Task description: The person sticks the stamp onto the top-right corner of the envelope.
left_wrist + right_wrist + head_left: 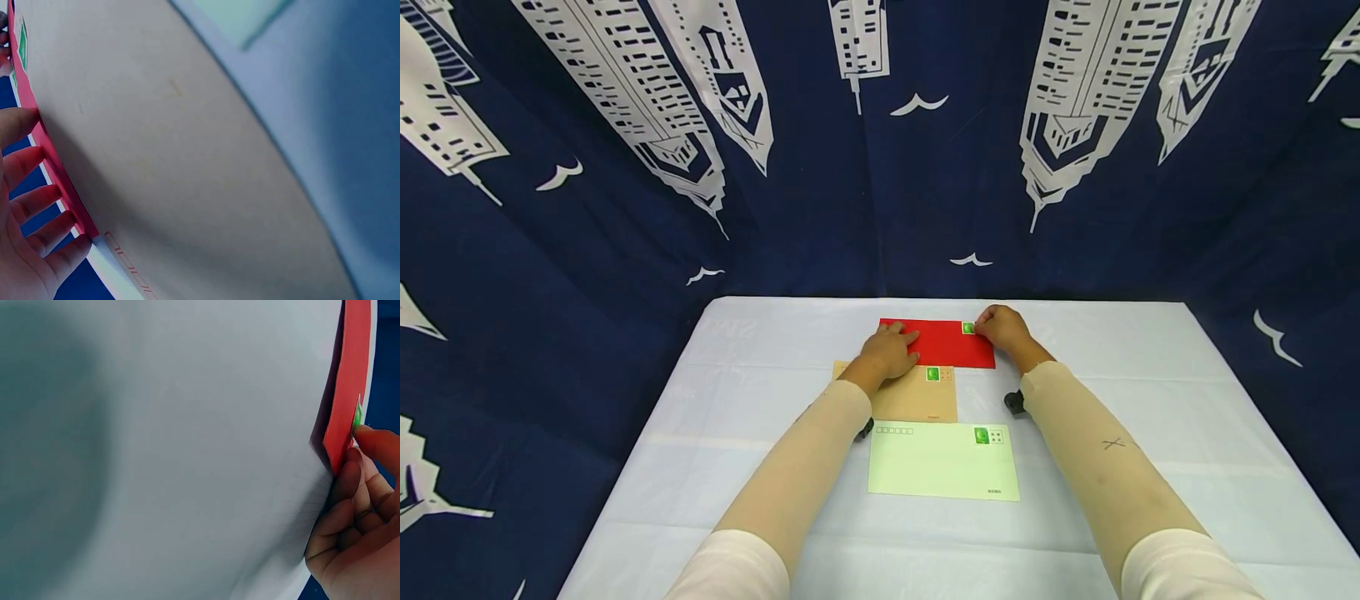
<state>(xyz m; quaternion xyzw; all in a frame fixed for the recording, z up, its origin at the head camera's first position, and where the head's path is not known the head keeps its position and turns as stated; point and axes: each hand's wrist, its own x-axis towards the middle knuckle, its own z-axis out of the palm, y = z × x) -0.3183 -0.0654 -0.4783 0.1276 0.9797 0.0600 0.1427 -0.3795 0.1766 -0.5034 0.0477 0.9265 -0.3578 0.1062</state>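
A red envelope (951, 343) lies at the far side of the table. My left hand (889, 350) rests on its left part, fingers spread; the left wrist view shows the fingertips (53, 195) touching the red paper. At the envelope's upper right corner is a green stamp (968, 328) with a white border. My right hand (1006, 330) pinches the stamp's edge between thumb and forefinger, its other fingers curled, as the right wrist view shows the stamp (358, 417) tilted up from the red paper. Whether any of it sticks to the envelope I cannot tell.
A tan envelope (917, 398) bearing a green stamp lies nearer, partly under my left forearm. Closer still is a pale green envelope (943, 462), also stamped. All lie on a white-covered table (760, 400), with a dark blue patterned curtain (880, 192) behind it.
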